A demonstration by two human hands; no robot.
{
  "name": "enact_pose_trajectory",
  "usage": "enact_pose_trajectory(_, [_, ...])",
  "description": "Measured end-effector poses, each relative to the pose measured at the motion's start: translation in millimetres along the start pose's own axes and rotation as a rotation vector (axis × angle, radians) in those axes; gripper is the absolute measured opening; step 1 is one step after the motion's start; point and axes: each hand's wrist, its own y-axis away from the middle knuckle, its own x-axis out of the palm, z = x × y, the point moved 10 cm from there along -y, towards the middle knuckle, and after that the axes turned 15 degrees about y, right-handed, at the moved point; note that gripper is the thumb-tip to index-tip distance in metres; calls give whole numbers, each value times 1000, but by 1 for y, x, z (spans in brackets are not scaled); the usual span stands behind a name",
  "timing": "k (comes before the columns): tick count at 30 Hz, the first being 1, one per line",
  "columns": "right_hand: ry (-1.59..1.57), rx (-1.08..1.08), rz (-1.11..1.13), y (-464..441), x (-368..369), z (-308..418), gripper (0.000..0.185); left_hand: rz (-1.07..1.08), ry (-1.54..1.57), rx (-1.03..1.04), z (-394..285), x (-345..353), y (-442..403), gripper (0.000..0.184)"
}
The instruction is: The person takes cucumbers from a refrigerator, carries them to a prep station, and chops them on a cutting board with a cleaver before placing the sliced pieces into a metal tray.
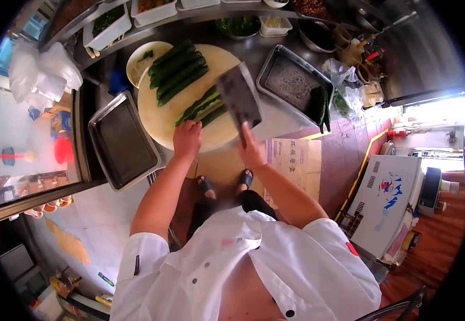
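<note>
A round pale cutting board point(155, 120) lies on the metal counter. Several whole cucumbers point(178, 75) lie side by side on its upper left. Nearer to me are cut cucumber pieces point(201, 107), their lighter flesh showing. My left hand point(188, 140) rests at the lower left end of these pieces, fingers bent and pressed together on them. My right hand point(253, 148) is wrapped round the handle of a broad cleaver point(239, 95). The cleaver's blade is over the board's right side, beside the pieces, and hides part of them.
An empty metal tray point(121, 140) is left of the board. Another tray point(291, 77), at the right, holds cucumbers point(319, 107) at its near corner. A white bowl point(136, 61) touches the board's upper left. Food containers point(107, 27) line the back shelf. Cardboard point(296, 166) lies below the counter.
</note>
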Motion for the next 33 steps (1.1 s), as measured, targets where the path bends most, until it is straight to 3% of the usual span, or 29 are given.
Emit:
enact_pose_trajectory(1, [76, 44, 122, 6, 26, -7, 81, -7, 8, 6, 2, 0, -3, 23])
enact_pose_trajectory(2, [80, 40, 107, 5, 22, -1, 81, -18, 8, 17, 1, -2, -5, 23])
enact_pose_trajectory(4, [59, 145, 430, 15, 50, -1, 81, 25, 33, -46, 9, -3, -3, 24])
enact_pose_trajectory(9, [73, 31, 103, 13, 19, 41, 78, 60, 69, -97, 12, -13, 4, 31])
enact_pose_trajectory(11, [108, 25, 24, 27, 19, 46, 78, -65, 115, -167, 15, -32, 8, 38])
enact_pose_trajectory(13, [179, 113, 491, 35, 67, 39, 79, -74, 121, -141, 14, -48, 15, 39])
enact_pose_trajectory(16, [139, 19, 334, 32, 36, 67, 78, -65, 124, -137, 23, -65, 44, 38])
enact_pose_trajectory(19, [246, 31, 503, 54, 71, 60, 76, -39, 117, -162, 24, -77, 69, 38])
enact_pose_trajectory(25, [201, -69, 377, 42, 43, 86, 80, -11, 174, -162, 15, -102, 105, 34])
enact_pose_trajectory(28, [339, -130, 380, 53, 87, 64, 80, -11, 186, -167, 14, -106, 104, 33])
enact_pose_trajectory(31, [326, -95, 516, 35, 61, 74, 77, 1, 218, -169, 8, -107, 106, 32])
enact_pose_trajectory(33, [240, -74, 432, 32, 40, 73, 79, 3, 227, -158, 7, -106, 100, 33])
